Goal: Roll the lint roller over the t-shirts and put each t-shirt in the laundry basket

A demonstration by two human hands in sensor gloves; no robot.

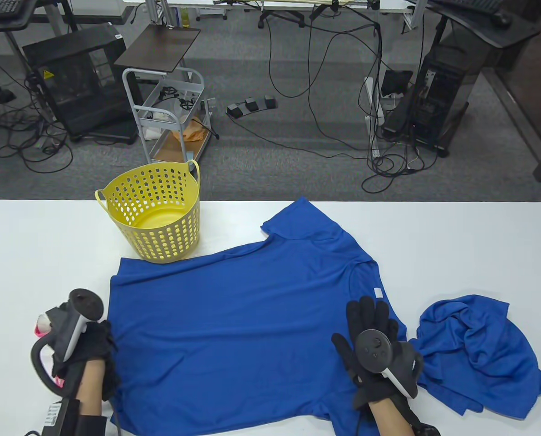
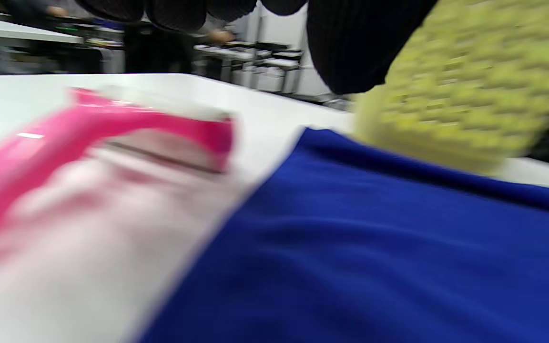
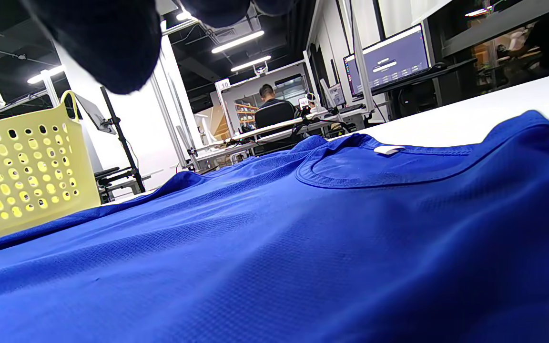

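A blue t-shirt [image 1: 234,327] lies spread flat across the white table [image 1: 34,236], collar to the right. My right hand [image 1: 371,320] rests flat on it near the collar, fingers [image 3: 107,43] straight; the shirt [image 3: 303,247] fills the right wrist view. My left hand [image 1: 95,345] sits at the shirt's left edge and grips the pink lint roller [image 1: 41,328], mostly hidden under the tracker. In the left wrist view the roller [image 2: 112,138] is blurred, just left of the shirt [image 2: 374,247]. The yellow laundry basket [image 1: 154,209] stands behind the shirt, nothing visible inside.
A second blue t-shirt [image 1: 477,354] lies crumpled on the table right of my right hand. The basket [image 3: 22,176] touches the spread shirt's far edge. Beyond the table are a metal cart [image 1: 170,118], floor cables and computer towers.
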